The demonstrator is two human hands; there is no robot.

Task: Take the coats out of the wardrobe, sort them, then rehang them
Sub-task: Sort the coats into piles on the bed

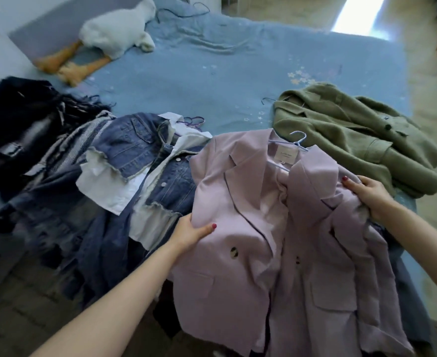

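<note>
A lilac double-breasted coat (240, 191) lies front-up on the near edge of the bed, still on a pale blue hanger (298, 140). My left hand (190, 231) grips its left front edge with the thumb on top. My right hand (369, 195) grips its right shoulder and sleeve. To the left a denim jacket (145, 148) lies over a white shirt (114, 186), beside a striped grey garment (83, 137) and a black coat (14, 119). An olive green wool coat (346, 140) lies at the right.
The blue bedspread (212, 73) stretches away behind the clothes. A white plush goose (117, 29) with orange feet lies at the far left. Thin wire hangers (194, 121) lie loose on the bed. Wooden floor (428, 86) shows at the right.
</note>
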